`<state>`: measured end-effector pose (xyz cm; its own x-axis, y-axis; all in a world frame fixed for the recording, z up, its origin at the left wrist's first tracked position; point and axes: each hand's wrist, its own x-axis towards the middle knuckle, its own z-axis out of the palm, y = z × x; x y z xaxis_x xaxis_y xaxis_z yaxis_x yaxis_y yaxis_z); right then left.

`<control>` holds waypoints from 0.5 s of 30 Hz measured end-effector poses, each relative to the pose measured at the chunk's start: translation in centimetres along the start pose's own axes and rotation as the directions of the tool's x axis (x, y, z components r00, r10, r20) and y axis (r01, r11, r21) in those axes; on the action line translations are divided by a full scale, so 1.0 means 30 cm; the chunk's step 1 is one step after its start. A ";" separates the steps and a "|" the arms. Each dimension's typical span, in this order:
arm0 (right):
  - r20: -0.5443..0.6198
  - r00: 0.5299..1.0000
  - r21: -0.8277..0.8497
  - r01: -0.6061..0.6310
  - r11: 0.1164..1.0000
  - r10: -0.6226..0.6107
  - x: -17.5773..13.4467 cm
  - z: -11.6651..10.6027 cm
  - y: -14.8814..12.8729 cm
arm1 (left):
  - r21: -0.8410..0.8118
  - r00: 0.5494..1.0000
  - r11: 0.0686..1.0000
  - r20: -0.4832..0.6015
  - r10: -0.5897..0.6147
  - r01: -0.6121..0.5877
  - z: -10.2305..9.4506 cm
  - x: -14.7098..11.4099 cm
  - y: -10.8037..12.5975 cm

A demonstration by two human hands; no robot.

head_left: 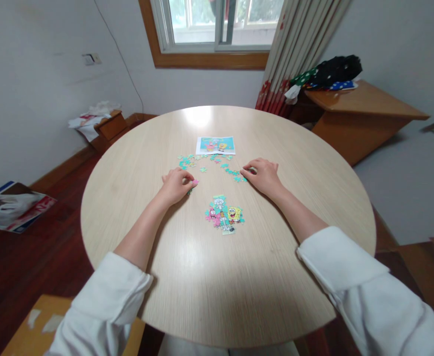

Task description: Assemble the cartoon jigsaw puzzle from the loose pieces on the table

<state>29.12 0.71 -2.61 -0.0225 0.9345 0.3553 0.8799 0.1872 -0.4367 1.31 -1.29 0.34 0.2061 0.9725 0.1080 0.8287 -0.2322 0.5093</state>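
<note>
My left hand [176, 186] is closed in a pinch on a pink puzzle piece [195, 182], just above the table. Part of a teal piece shows beneath those fingertips. My right hand [264, 176] has its thumb and forefinger drawn together at a scatter of teal puzzle pieces [235, 173]; whatever is between the tips is too small to make out. Nearer to me, a partly joined puzzle [223, 215] shows a pink, a pale tall and a yellow cartoon figure. Behind the loose pieces lies a picture sheet [217, 145] with cartoon figures on blue.
More loose pieces [185, 161] are spread left of and below the sheet. Everything rests on a round wooden table [127, 217]. A brown cabinet [365, 111] with cloths on it stands at the back right, beside a curtain [294, 44]. A cardboard box [40, 329] is at the lower left.
</note>
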 end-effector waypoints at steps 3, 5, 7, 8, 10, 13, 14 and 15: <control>0.000 1.000 -0.003 0.003 1.000 -0.003 -0.001 -0.002 -0.001 | -0.016 1.000 1.000 0.003 -0.024 0.024 0.000 0.000 0.006; -0.003 1.000 0.006 0.007 1.000 -0.007 -0.001 -0.002 0.000 | -0.030 1.000 0.999 -0.003 -0.026 0.026 0.000 -0.001 0.009; -0.008 1.000 0.015 0.008 1.000 -0.008 -0.001 -0.001 0.000 | -0.049 1.000 0.999 -0.013 -0.017 0.016 0.002 -0.002 0.009; -0.011 1.000 0.019 0.007 1.000 -0.007 0.000 0.000 0.001 | -0.061 1.000 0.998 -0.020 -0.012 0.011 0.005 -0.002 0.008; -0.015 1.000 0.026 0.007 1.000 -0.007 0.001 0.001 0.001 | -0.096 0.999 0.995 -0.039 0.002 -0.005 0.010 -0.003 0.002; -0.011 1.000 0.030 0.009 1.000 -0.008 0.001 0.002 0.002 | -0.174 0.998 0.984 -0.066 0.021 -0.032 0.020 -0.002 -0.007; -0.009 1.000 0.030 0.009 1.000 -0.009 0.001 0.002 0.002 | -0.204 0.997 0.978 -0.075 0.022 -0.037 0.022 -0.001 -0.009; -0.008 1.000 0.029 0.009 1.000 -0.009 0.001 0.002 0.003 | -0.237 0.996 0.971 -0.084 0.021 -0.041 0.022 -0.001 -0.009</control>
<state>29.17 0.77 -2.67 -0.0264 0.9305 0.3654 0.8655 0.2041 -0.4573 1.42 -1.27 -0.37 0.1792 0.9652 0.1904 0.6724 -0.2614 0.6925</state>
